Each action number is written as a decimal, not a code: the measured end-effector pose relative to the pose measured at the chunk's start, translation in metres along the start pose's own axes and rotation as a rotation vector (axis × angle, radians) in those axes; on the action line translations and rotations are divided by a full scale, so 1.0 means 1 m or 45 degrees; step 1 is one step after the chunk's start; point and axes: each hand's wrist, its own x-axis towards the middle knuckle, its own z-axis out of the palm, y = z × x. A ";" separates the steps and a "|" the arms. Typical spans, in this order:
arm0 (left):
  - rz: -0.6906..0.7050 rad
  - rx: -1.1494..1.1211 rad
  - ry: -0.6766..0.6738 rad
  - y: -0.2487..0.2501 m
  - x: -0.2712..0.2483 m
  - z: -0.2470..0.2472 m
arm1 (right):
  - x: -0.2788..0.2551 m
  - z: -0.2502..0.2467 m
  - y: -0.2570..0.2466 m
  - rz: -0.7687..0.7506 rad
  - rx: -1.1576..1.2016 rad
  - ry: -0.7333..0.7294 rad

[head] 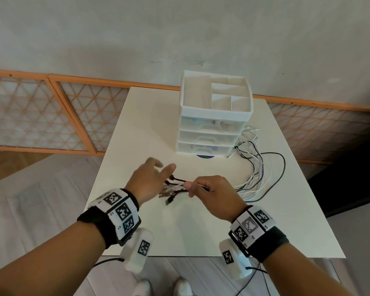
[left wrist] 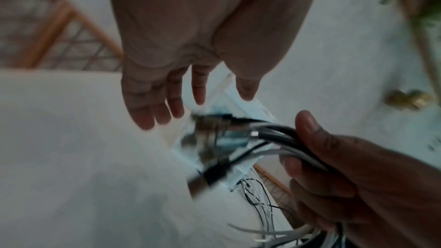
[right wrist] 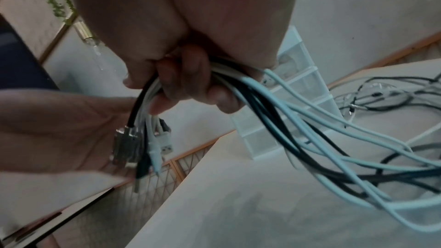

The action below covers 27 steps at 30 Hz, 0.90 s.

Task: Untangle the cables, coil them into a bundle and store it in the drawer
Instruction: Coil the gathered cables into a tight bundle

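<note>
Several black and white cables (head: pixel 255 167) trail over the right half of the white table (head: pixel 179 231) beside the drawer unit (head: pixel 214 133). My right hand (head: pixel 209 191) grips them in a bunch near their plugs (head: pixel 172 192), the fingers curled round the cords (right wrist: pixel 190 86). The plug ends (right wrist: pixel 148 146) hang out past the fist. My left hand (head: pixel 150 180) hovers open just left of the plugs with straight fingers (left wrist: pixel 152 105), holding nothing. The cable bunch (left wrist: pixel 274 139) sits in my right hand's fist (left wrist: pixel 334 167). All three drawers look closed.
The white drawer unit has an open divided tray (head: pixel 216 92) on top and stands at the table's far middle. A blue disc (head: pixel 203 156) shows under its front edge. An orange lattice screen (head: pixel 51 116) runs behind the table. Bare tabletop lies near me.
</note>
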 end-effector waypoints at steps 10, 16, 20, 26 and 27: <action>0.379 0.164 -0.256 0.056 -0.020 0.016 | 0.008 -0.018 -0.030 -0.332 -0.045 -0.061; 0.328 0.350 -0.220 0.058 -0.008 -0.007 | 0.003 -0.031 -0.014 -0.126 0.257 0.098; 0.273 0.314 -0.410 0.048 -0.007 -0.014 | -0.005 -0.035 -0.013 -0.248 0.159 0.070; 0.235 -0.030 -0.255 0.056 -0.003 -0.021 | -0.003 -0.037 -0.001 -0.214 -0.109 0.042; 0.211 -0.149 -0.236 0.057 -0.003 -0.024 | -0.003 -0.041 0.004 -0.147 -0.151 0.016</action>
